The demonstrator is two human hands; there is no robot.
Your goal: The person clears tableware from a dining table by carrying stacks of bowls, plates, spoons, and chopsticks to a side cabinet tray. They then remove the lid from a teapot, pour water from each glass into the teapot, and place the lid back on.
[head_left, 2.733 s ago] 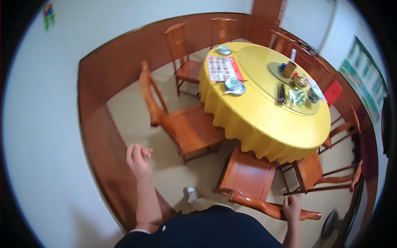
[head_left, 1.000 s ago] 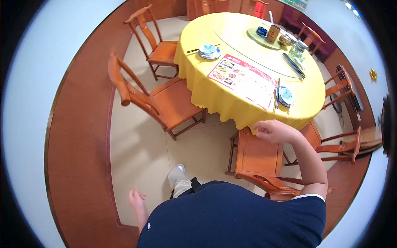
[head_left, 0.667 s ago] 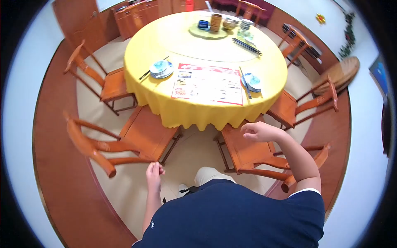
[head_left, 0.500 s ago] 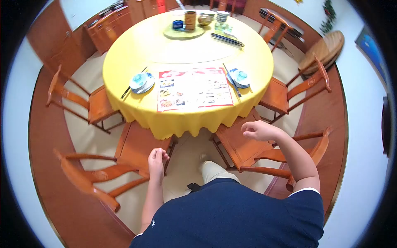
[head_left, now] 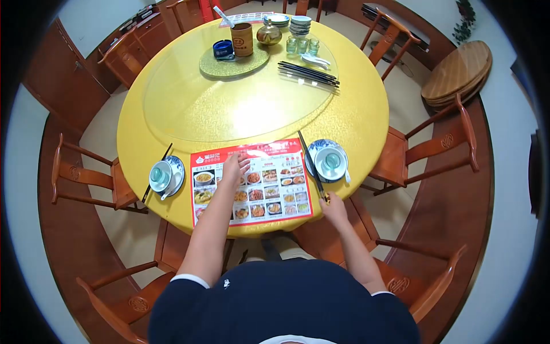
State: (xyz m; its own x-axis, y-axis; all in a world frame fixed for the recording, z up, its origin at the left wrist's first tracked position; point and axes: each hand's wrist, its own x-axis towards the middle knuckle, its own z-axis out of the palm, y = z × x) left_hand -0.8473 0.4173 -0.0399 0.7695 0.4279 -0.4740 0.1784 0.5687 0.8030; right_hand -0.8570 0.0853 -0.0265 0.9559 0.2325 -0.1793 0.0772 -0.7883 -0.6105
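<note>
Yellow-clothed round bench (head_left: 361, 103) — red-and-white printed paper menu (head_left: 272, 192) flat at near edge | left hand (head_left: 235, 169): over menu, fingers loosely open, contact unclear | right hand (head_left: 332, 207): at near ends of long black chopsticks (head_left: 312, 165) beside menu — grip unclear

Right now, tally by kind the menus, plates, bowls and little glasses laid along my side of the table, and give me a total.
Menu: 1
Blue-patterned plates: 2
Bowls: 2
Little glasses: 2
Total: 7
</note>
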